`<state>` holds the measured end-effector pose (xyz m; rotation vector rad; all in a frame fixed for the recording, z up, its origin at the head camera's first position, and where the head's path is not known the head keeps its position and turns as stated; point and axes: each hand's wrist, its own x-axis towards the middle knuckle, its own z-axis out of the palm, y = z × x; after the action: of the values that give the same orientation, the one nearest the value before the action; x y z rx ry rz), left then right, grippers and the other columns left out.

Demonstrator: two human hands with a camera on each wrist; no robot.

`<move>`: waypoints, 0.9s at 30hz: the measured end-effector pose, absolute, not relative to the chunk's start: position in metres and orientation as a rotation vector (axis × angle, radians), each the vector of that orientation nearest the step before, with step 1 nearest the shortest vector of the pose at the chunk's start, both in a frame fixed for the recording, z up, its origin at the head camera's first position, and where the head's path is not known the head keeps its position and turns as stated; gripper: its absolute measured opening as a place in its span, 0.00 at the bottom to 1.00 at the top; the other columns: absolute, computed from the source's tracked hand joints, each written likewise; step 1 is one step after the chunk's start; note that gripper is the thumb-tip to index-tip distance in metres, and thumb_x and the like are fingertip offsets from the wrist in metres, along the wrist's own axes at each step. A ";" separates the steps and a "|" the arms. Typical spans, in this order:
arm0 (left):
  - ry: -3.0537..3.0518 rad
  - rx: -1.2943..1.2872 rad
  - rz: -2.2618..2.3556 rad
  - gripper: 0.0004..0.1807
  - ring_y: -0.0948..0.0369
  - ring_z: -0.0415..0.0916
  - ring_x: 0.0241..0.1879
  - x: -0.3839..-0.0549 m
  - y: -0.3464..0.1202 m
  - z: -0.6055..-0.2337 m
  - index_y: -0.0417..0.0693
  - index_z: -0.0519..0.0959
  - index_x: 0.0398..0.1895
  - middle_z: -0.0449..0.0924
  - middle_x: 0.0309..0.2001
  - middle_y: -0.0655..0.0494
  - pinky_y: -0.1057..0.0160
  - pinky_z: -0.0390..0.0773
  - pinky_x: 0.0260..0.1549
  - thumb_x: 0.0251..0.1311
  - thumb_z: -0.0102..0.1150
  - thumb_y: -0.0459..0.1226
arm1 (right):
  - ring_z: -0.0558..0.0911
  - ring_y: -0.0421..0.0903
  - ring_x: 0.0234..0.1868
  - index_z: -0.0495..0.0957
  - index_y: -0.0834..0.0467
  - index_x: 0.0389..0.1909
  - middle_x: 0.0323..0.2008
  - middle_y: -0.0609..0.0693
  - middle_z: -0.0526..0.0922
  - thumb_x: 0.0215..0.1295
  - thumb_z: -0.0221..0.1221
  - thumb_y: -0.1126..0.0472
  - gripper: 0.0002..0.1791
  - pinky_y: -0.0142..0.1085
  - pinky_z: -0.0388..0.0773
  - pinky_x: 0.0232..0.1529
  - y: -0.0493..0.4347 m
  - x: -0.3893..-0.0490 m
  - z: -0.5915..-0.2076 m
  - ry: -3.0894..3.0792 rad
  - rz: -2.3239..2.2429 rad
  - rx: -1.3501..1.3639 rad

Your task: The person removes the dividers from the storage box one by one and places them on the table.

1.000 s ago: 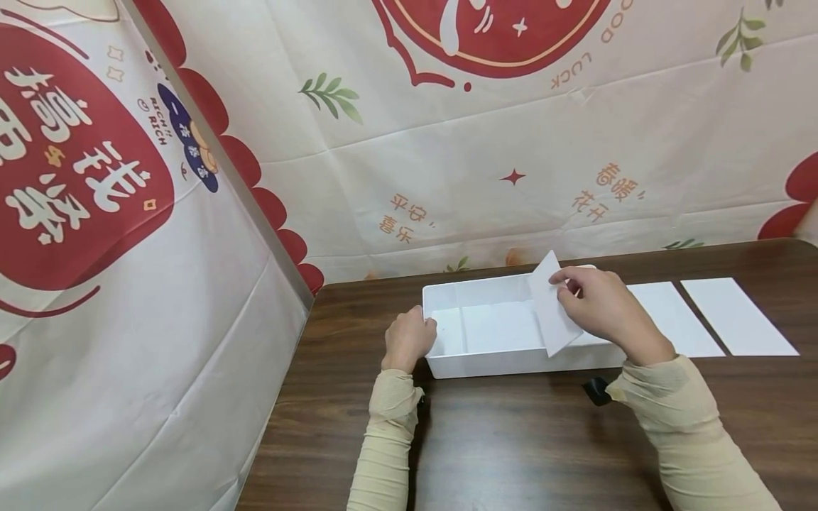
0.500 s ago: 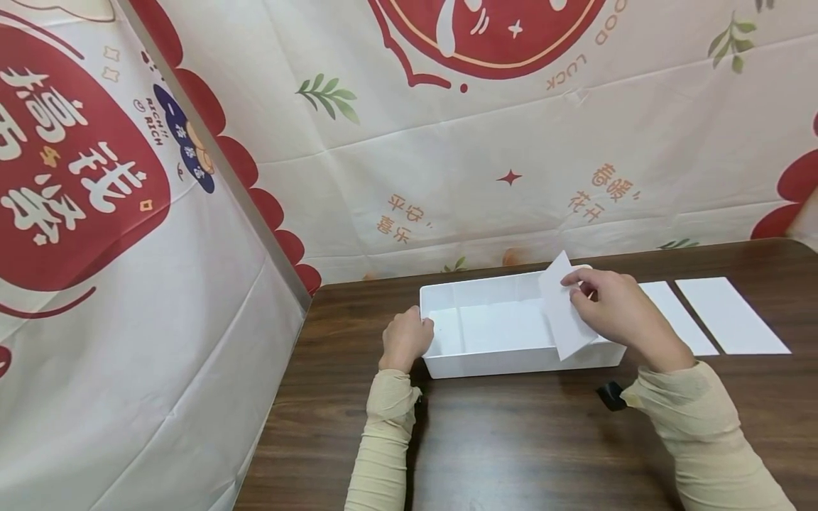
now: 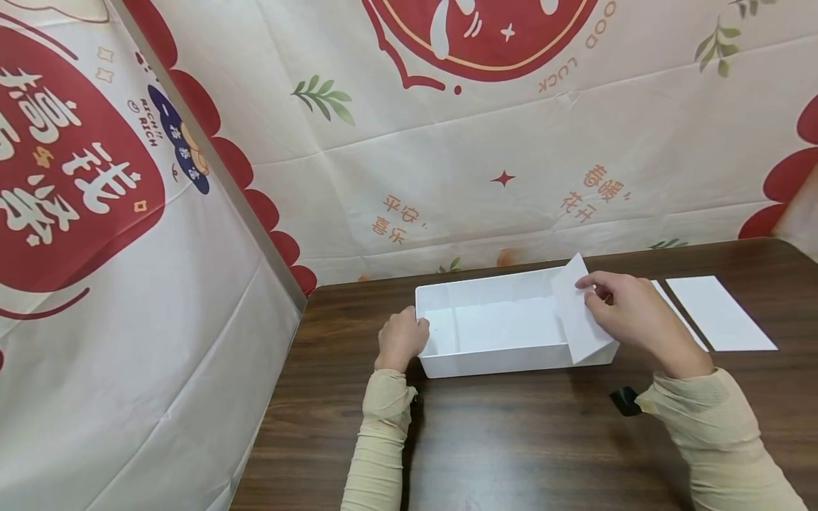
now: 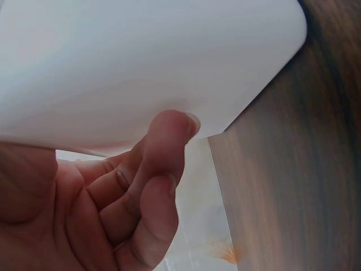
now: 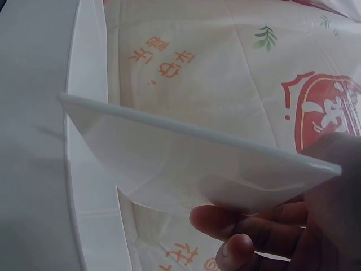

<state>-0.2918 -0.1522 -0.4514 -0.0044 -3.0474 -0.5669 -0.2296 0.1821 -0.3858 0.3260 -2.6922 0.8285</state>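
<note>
A long white plastic box (image 3: 505, 360) with an open top lies across the wooden table in the head view. At its left end my left hand (image 3: 401, 338) grips the end wall by the rim; in the left wrist view several fingers (image 4: 164, 148) curl against the outside of that wall. My right hand (image 3: 633, 312) pinches a thin, flat white panel (image 3: 574, 316) at the box's right end. The panel stands tilted across the box, its lower corner in front of the near wall. The right wrist view shows the panel's edge above the box wall (image 5: 93, 186). The box's right end is partly hidden.
Two more flat white panels lie on the wooden table (image 3: 511, 440) at the right, the outer panel (image 3: 722, 312) fully visible, the other partly behind my right hand. A printed cloth (image 3: 383, 128) hangs behind the table and along its left side.
My right hand has moved right along the box, carrying the pinched panel toward the right end. My left hand keeps its grip on the left end wall. The head view has shifted slightly.
</note>
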 end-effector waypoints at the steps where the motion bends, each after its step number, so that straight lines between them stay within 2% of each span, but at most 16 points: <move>1: -3.049 -0.007 -0.573 0.17 0.47 0.82 0.38 -0.292 -0.152 -0.451 0.40 0.80 0.48 0.84 0.41 0.42 0.47 0.78 0.36 0.69 0.49 0.42 | 0.70 0.47 0.27 0.82 0.66 0.44 0.24 0.50 0.75 0.63 0.55 0.68 0.12 0.37 0.64 0.27 0.183 -0.229 -0.386 -2.699 0.832 0.321; 10: -3.058 0.005 -0.569 0.18 0.46 0.82 0.39 -0.294 -0.153 -0.454 0.40 0.80 0.50 0.84 0.42 0.41 0.46 0.78 0.38 0.70 0.48 0.43 | 0.70 0.48 0.27 0.81 0.67 0.48 0.25 0.51 0.75 0.65 0.54 0.66 0.14 0.36 0.64 0.24 0.195 -0.224 -0.386 -2.755 0.842 0.285; 15: -3.073 0.006 -0.581 0.19 0.47 0.82 0.39 -0.293 -0.154 -0.452 0.40 0.79 0.51 0.84 0.43 0.41 0.46 0.78 0.38 0.70 0.47 0.44 | 0.71 0.49 0.26 0.78 0.67 0.51 0.30 0.57 0.78 0.67 0.53 0.66 0.15 0.38 0.67 0.20 0.206 -0.219 -0.387 -2.823 0.880 0.247; 22: -3.078 0.012 -0.598 0.19 0.48 0.81 0.38 -0.293 -0.154 -0.452 0.40 0.79 0.51 0.84 0.43 0.42 0.47 0.78 0.37 0.70 0.47 0.43 | 0.73 0.52 0.30 0.81 0.66 0.47 0.30 0.57 0.80 0.64 0.57 0.67 0.13 0.39 0.67 0.29 0.223 -0.216 -0.392 -2.778 0.811 0.232; 27: -3.072 0.006 -0.597 0.18 0.49 0.81 0.37 -0.292 -0.153 -0.452 0.40 0.79 0.51 0.84 0.42 0.43 0.47 0.78 0.37 0.70 0.48 0.43 | 0.73 0.51 0.30 0.81 0.66 0.46 0.29 0.57 0.80 0.63 0.58 0.68 0.12 0.39 0.66 0.29 0.231 -0.212 -0.395 -2.747 0.787 0.231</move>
<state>-0.2921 -0.1526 -0.4522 0.0057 -3.0715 -0.5972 -0.2122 0.2310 -0.3945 0.2312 -2.7466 0.7870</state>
